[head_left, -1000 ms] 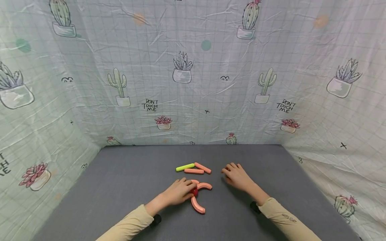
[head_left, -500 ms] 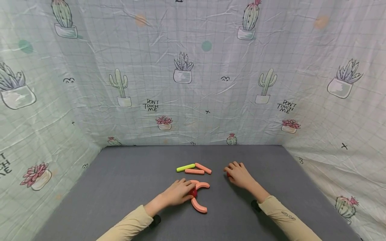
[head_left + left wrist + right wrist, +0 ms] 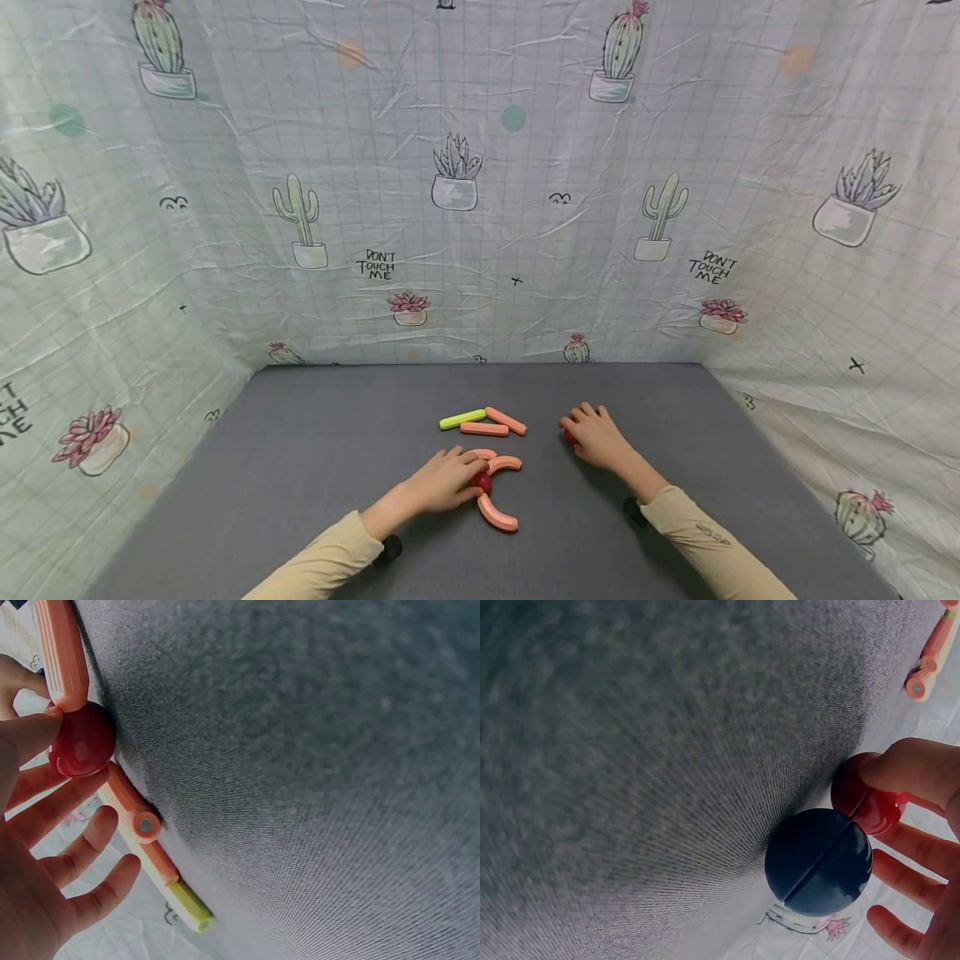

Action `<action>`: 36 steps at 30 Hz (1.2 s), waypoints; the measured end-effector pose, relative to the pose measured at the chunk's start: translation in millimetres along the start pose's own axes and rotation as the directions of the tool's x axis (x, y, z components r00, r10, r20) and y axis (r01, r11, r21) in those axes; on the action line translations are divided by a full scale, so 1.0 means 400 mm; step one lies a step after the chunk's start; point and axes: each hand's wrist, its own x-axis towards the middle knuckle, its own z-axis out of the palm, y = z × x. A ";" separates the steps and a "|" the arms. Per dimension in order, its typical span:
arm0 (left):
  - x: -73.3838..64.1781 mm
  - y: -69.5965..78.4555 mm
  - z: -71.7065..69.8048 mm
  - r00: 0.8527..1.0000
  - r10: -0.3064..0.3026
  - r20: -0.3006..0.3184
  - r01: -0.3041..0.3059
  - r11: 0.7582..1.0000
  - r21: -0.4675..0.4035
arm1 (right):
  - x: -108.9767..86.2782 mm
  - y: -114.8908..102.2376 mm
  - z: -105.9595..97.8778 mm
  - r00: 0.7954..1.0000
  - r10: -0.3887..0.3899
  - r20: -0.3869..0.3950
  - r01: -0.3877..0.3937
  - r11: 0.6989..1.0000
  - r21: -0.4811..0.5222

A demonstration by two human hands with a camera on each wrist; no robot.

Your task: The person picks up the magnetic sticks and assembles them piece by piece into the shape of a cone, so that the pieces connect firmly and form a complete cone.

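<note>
My left hand (image 3: 446, 479) pinches a glossy red ball (image 3: 84, 741) between thumb and fingers. Salmon-coloured curved sticks meet at that ball: one curved stick (image 3: 497, 515) reaches toward the near side, another curved stick (image 3: 506, 462) points right, and a further one is partly covered by my fingers. Farther right, my right hand (image 3: 600, 440) holds a second red ball (image 3: 866, 791), thumb on top. Beside this ball sits a larger-looking dark blue ball (image 3: 819, 862) with a seam; in the head view my hand hides it.
Behind my left hand lie a lime-green straight stick (image 3: 462, 419) and two salmon straight sticks, a front one (image 3: 483, 429) and a slanted one (image 3: 506, 420). The dark grey tabletop (image 3: 337, 417) ends at a cactus-print cloth (image 3: 480, 292) at the back and sides.
My right hand has shifted slightly right, and a red ball now shows under its fingers. At my left hand the curved sticks have turned a little; that hand stays in place.
</note>
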 end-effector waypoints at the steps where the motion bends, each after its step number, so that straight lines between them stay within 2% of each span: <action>1: 0.002 0.000 -0.001 1.000 -0.008 0.008 0.008 1.000 0.000 | 0.000 0.000 0.001 1.000 0.001 0.000 -0.001 1.000 -0.001; 7: 0.011 0.003 -0.003 0.999 -0.035 0.038 0.035 0.999 -0.006 | -0.001 0.000 0.004 1.000 0.003 -0.017 -0.003 1.000 -0.003; 13: 0.014 0.002 0.000 0.999 -0.024 0.040 0.023 1.000 0.020 | -0.002 -0.006 -0.003 0.999 -0.008 -0.044 0.008 1.000 -0.011; 25: 0.007 0.004 0.003 1.000 0.015 -0.018 -0.013 0.996 0.092 | 0.004 -0.032 -0.021 0.999 -0.045 -0.013 0.046 0.999 0.025; 36: 0.001 0.011 0.006 0.999 0.022 -0.026 -0.018 0.993 0.121 | 0.002 -0.073 -0.021 0.994 -0.105 -0.017 0.104 0.994 -0.024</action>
